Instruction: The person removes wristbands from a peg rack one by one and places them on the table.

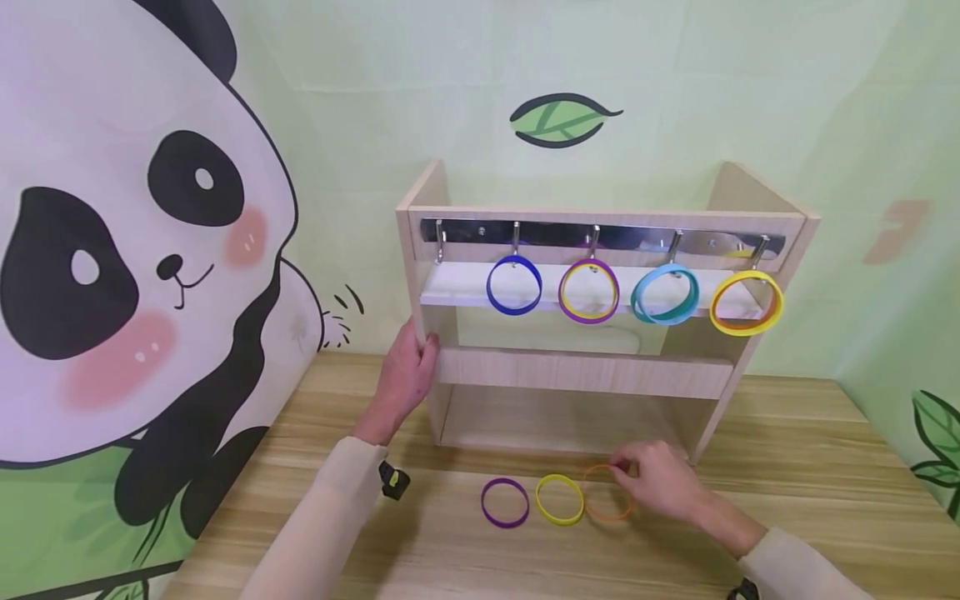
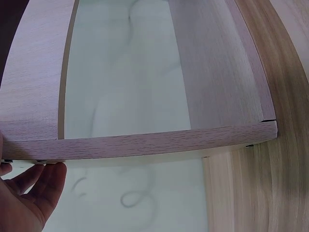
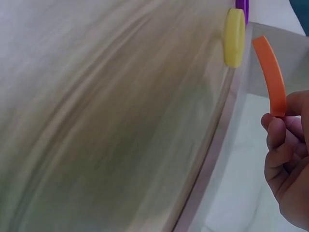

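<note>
A thin orange ring (image 3: 271, 77) is pinched between the thumb and fingers of my right hand (image 1: 663, 479), just above the tabletop in front of the wooden rack (image 1: 585, 368). To its left, a yellow ring (image 1: 559, 522) and a purple ring (image 1: 505, 525) lie on the table. My left hand (image 1: 405, 375) grips the rack's left side panel, thumb by the front edge and fingertips against the outer face. On the rack's hooks hang a dark blue ring (image 1: 514, 311), a purple ring (image 1: 562, 304) with a yellow one, light blue rings (image 1: 638, 304) and a yellow ring (image 1: 747, 331) with an orange one.
A metal strip (image 1: 555, 233) with several hooks runs across the rack's top front. The leftmost hook (image 1: 440, 246) bears no ring. Behind the wood-grain table (image 1: 795, 467) hangs a pale green backdrop (image 1: 360, 108) with a printed panda.
</note>
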The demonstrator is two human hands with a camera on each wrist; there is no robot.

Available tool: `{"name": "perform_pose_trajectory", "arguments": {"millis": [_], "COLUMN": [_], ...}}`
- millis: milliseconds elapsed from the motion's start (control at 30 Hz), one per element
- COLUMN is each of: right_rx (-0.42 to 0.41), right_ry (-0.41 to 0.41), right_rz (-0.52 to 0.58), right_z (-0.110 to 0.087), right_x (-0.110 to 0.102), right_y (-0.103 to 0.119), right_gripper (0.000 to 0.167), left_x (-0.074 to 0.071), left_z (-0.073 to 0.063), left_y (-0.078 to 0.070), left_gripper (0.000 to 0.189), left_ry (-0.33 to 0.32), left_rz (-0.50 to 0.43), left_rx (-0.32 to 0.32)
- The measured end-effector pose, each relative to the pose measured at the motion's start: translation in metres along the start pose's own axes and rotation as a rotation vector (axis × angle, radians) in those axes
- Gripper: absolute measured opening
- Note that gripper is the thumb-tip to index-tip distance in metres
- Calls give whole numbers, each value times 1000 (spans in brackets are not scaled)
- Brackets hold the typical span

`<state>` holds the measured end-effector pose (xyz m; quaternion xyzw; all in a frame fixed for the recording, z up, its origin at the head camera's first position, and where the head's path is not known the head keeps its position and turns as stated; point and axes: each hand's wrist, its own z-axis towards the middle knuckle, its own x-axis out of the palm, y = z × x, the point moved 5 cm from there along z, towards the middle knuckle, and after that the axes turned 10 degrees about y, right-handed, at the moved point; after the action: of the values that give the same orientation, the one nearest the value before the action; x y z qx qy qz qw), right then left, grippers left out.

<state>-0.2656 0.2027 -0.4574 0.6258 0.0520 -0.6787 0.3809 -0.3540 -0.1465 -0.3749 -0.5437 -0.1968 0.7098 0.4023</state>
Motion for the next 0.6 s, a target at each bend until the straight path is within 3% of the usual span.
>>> {"name": "perform_pose_trajectory", "arguments": {"millis": [333, 600], "right_rx": [59, 60], "right_ry": [65, 81], "right_rz": [46, 15], "right_z": [-5, -5], "right_x": [11, 14], "right_y": [-23, -37], "right_gripper": [5, 4], "left_x": [0, 0], "left_z": [-1, -1], "left_y": [0, 0], "left_gripper": [53, 51], "left_ry": [7, -2], "left_rz": [6, 5], "left_rx": [-3, 1]}}
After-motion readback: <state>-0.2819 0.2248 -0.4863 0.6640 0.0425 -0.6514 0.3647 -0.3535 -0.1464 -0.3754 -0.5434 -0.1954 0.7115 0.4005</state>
